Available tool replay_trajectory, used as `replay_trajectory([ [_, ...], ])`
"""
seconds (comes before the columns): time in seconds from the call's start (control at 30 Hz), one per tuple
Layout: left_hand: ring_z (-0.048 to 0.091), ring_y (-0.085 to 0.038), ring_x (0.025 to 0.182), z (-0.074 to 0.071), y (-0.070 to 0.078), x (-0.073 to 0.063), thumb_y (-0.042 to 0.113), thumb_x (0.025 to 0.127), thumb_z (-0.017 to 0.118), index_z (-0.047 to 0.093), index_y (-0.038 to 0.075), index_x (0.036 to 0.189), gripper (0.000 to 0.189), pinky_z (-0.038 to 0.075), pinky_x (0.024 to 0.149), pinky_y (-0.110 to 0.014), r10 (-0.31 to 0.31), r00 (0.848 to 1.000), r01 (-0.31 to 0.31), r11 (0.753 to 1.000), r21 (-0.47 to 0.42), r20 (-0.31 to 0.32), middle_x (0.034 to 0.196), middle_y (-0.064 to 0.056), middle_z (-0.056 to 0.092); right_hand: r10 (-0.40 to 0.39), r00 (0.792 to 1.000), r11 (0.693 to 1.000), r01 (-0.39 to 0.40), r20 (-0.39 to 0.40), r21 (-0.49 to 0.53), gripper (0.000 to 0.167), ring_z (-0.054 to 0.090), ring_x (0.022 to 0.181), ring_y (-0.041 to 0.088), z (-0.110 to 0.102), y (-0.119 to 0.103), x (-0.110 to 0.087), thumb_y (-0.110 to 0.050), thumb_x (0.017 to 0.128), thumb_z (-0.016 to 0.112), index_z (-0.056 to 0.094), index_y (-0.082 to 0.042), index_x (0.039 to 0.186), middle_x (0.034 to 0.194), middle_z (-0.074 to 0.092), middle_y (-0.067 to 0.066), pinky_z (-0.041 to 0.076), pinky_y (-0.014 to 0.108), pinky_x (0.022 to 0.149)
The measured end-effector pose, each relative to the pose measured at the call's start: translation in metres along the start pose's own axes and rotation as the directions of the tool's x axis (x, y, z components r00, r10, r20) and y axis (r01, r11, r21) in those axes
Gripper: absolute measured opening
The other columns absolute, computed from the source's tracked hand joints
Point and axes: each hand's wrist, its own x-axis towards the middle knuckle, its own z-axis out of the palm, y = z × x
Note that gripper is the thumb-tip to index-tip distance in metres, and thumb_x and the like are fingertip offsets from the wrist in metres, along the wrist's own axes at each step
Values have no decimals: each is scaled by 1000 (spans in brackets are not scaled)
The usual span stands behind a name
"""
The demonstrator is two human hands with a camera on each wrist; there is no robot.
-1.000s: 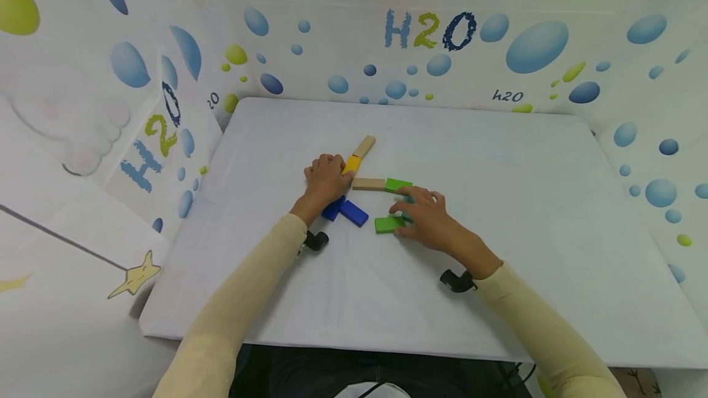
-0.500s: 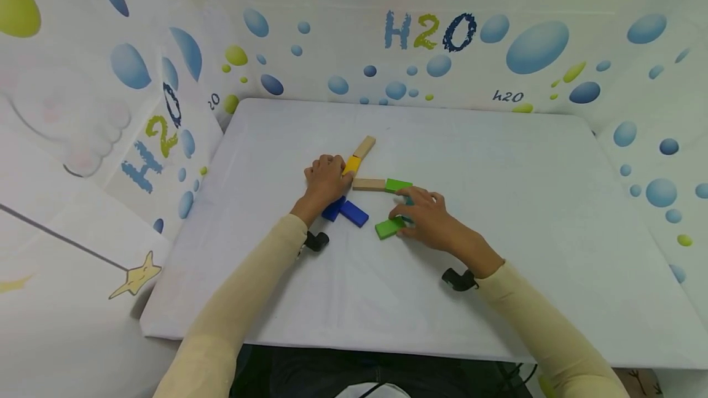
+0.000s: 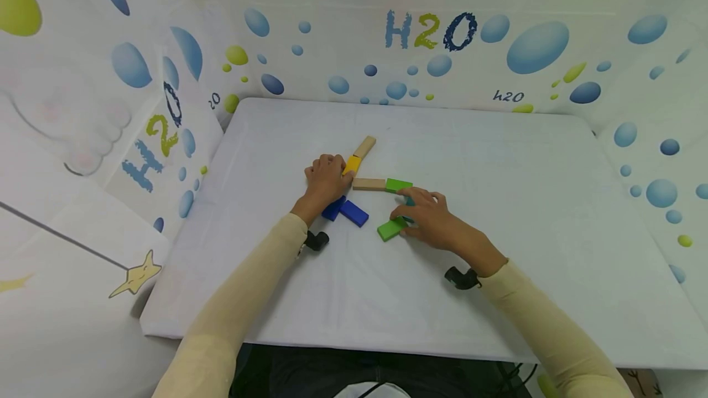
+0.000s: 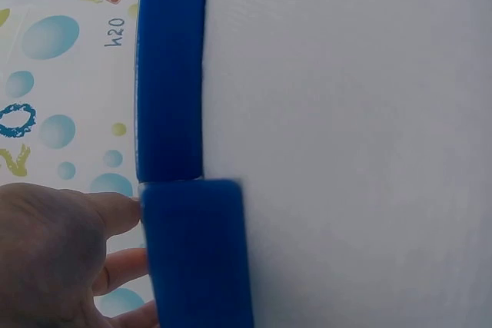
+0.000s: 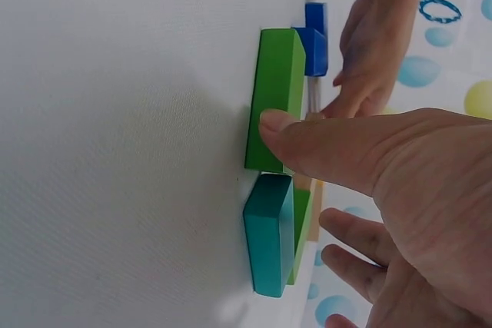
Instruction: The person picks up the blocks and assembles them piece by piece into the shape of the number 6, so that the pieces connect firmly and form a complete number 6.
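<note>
My right hand [image 3: 428,217] pinches a green block [image 3: 389,230] between thumb and index finger. In the right wrist view the thumb lies against its near face, and a teal block [image 5: 267,240] stands by its end. My left hand [image 3: 326,180] rests over the left of the layout, its thumb at a yellow block [image 3: 352,165]; whatever lies under the palm is hidden. Beside its wrist are two blue blocks, one partly covered [image 3: 332,209] and one angled [image 3: 354,214]. The left wrist view shows thumb and spread fingers behind the nearer blue block [image 4: 198,259].
A plain wooden block [image 3: 365,146] continues the line beyond the yellow one. Another wooden block [image 3: 369,184] meets a second green block [image 3: 399,185] between the hands. All lie on a white-covered table [image 3: 525,201], with a patterned wall sheet [image 3: 354,35] behind and at the sides.
The green block at my right hand has turned, its left end swinging toward the near edge, and it has shifted slightly right with that hand. The left hand has stayed still.
</note>
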Motion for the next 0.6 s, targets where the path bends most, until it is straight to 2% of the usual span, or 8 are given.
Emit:
replay_trajectory([
  [0.2,41,-39,137,0,0,0,38,109,58,55,8,122,32,28,111,-57,0,1000,0,1000,-3,2,150,-21,46,-2,1000,1000,2,17,9,39,32,153,40,-3,-1,-1,-20,90,86,74,-25,126,160,42,17,26,74,112],
  [0.33,40,-39,138,-1,0,1,38,109,57,54,8,122,33,28,111,-56,0,1000,0,1000,0,9,150,-21,46,30,999,999,-31,45,37,44,29,156,37,-8,-5,3,-22,90,85,70,-24,132,164,37,16,24,72,114],
  [0.5,40,-39,138,-1,0,1,39,109,57,55,9,123,33,28,111,-57,-6,1000,5,1000,12,13,150,-21,45,61,998,997,-63,29,45,44,31,156,34,-8,-20,17,-38,93,81,70,-20,132,165,40,15,23,70,117],
  [0.6,40,-39,140,-2,0,1,39,109,57,55,9,124,34,28,113,-57,-10,1000,10,1000,16,17,151,-21,45,49,999,999,-49,14,-19,47,33,155,34,-2,-34,27,-47,94,78,70,-18,130,162,45,15,26,70,117],
])
